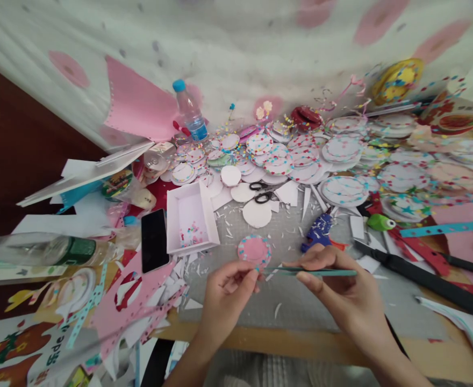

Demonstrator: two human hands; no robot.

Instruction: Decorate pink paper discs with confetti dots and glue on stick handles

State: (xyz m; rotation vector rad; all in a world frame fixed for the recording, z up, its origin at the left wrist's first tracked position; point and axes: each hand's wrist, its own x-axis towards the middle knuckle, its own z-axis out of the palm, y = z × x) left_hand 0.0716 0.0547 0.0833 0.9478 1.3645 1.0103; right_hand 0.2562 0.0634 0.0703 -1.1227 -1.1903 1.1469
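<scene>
Narrowly, the fingers are closed: the pink disc is pinched at six o'clock by the left hand, tweezers by the right hand.

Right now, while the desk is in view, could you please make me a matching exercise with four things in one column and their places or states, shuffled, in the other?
Column one
1. Tweezers
2. Pink disc
3. White box
4. Black phone

Column two
A. Open at the top, with confetti pieces inside
B. Lying with its dark screen up, at the picture's left of the box
C. Held between the fingers of the right hand
D. Round, and dotted with colour along its edge

Right pairs: 1-C, 2-D, 3-A, 4-B
</scene>
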